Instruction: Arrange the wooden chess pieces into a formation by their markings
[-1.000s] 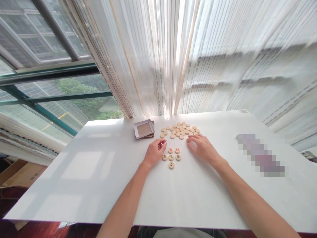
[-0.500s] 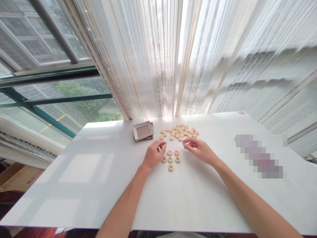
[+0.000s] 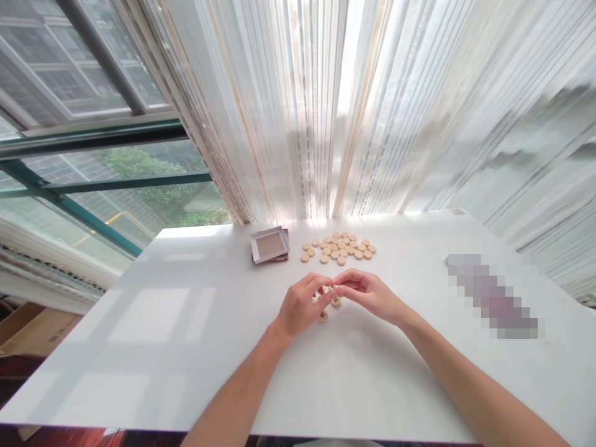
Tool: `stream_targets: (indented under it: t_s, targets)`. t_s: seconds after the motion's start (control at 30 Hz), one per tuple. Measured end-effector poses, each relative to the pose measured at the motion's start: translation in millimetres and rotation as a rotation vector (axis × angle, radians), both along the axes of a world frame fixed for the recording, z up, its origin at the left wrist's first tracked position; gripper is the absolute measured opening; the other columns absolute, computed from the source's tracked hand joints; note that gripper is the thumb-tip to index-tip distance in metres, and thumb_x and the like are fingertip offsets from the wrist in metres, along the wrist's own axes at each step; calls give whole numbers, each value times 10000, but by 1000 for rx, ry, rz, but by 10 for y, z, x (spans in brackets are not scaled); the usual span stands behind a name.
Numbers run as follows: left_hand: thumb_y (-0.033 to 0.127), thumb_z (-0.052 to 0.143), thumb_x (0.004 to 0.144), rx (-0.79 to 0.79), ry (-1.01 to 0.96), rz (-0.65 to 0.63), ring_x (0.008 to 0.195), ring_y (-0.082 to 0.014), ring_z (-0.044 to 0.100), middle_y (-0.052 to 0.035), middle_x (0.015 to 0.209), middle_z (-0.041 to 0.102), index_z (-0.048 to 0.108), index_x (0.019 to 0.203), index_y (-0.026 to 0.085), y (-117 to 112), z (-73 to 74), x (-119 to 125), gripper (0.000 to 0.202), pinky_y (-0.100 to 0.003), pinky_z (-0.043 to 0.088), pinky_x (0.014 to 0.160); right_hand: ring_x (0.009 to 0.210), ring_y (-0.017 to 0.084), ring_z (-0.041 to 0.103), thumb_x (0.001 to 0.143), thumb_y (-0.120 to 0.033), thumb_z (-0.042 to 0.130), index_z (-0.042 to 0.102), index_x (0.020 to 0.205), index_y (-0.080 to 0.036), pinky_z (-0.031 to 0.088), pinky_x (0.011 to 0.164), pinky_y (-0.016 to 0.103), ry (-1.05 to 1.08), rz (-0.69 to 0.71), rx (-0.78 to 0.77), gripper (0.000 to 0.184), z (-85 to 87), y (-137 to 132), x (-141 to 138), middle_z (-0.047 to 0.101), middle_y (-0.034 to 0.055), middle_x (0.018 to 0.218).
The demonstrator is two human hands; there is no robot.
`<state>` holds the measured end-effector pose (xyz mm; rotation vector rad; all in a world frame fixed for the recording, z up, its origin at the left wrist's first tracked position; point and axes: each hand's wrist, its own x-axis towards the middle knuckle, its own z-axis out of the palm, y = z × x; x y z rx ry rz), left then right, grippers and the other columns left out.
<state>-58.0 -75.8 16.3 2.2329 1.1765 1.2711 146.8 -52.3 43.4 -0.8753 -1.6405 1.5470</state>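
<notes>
My left hand (image 3: pixel 305 304) and my right hand (image 3: pixel 370 295) meet over a small group of round wooden xiangqi pieces. Between their fingertips is one pale xiangqi piece (image 3: pixel 334 287), mostly covered; both hands appear pinched on it. Just under the fingers lies a xiangqi piece with a black character (image 3: pixel 336 300), partly hidden by my right hand. Closer to me rests another black-marked xiangqi piece (image 3: pixel 323 315). The rest of this group is largely hidden behind my left hand.
Farther back on the white table (image 3: pixel 186 385) lie several loose xiangqi pieces (image 3: pixel 341 251), blank sides up. To their left, a shallow open box (image 3: pixel 269 246) sits on a darker box part. A pixelated object (image 3: pixel 493 298) lies at the right. Curtains (image 3: pixel 298 124) hang behind.
Both hands have moved inward and slightly toward me. My right hand has brought its piece to my left fingertips, and my left hand now covers much of the group.
</notes>
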Motion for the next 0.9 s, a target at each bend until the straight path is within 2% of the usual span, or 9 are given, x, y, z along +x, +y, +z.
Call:
stream_targets:
  t_s: [0.2,0.5,0.67,0.9]
  targets:
    - [300,624,940,26,-3,2,711,-112,654,-34,986,698,655,995,222,12,-18,-11,101,-238,533,622,954,239,714,836,-463,742,704,997,-183,578,844,383,3,-13,13,326,21,-11,10,744,90,1030]
    - [303,606,947,2,2,9,721,-114,678,-42,1036,711,645,1040,222,19,-14,-18,130,-238,552,607,995,244,699,828,-477,743,723,937,-179,591,893,412,40,-53,89,318,-22,-1,-23,694,106,1144]
    - [321,575,963,-22,8,13,737,-124,687,-31,994,720,619,1056,223,5,-1,-17,142,-247,554,628,1011,257,703,886,-450,690,716,1058,-221,599,900,428,-24,-106,126,288,-37,-69,-22,716,96,1127]
    - [334,542,970,-52,47,26,733,-126,697,-20,962,727,607,1062,224,-25,-5,3,157,-249,540,633,1053,244,691,947,-408,613,711,1069,-256,612,907,416,-9,-167,252,217,-198,-149,-27,695,81,1165]
